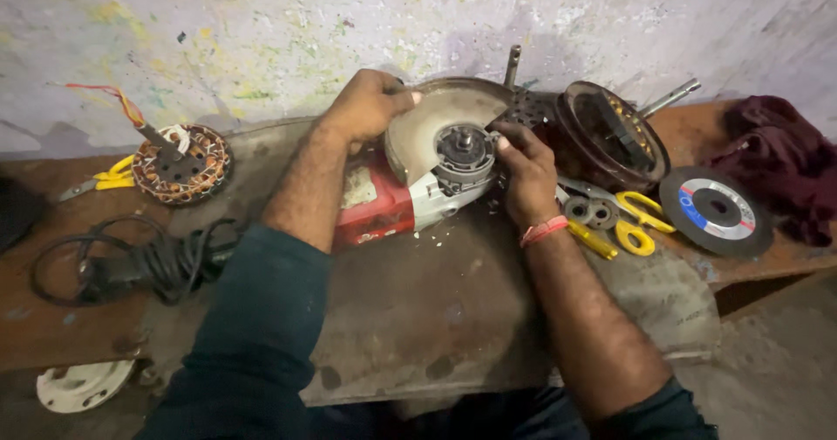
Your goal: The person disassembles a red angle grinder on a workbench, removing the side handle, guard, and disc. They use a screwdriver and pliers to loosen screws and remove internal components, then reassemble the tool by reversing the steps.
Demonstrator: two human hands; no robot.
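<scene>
While dark teal sleeves fill the near edge of the scene, a person's two bare forearms reach away over a stained grey sheet [418, 318] laid across a rusty workbench [61, 327]. Between the hands lies a red-and-grey angle grinder [392, 200], its long body running from lower left to upper right, the head end farthest from the person. The right hand [523, 174], a pink band at its wrist, curls beside the exposed ribbed metal spindle hub [465, 148], fingertips pinched against its right edge. The left hand [370, 104] is closed over the top rim of the dull, curved metal guard [436, 113], just beyond the hub; both hands touch the tool's head, the right being nearer the spindle. To the right lie yellow-handled pliers [641, 222], a flat grey abrasive disc [715, 209] with a blue and red label, and a round brown motor housing [610, 135]. At far left sits a copper-wound stator [183, 163], with a coiled black cable [148, 266] nearer, against a paint-flecked wall [261, 30].
</scene>
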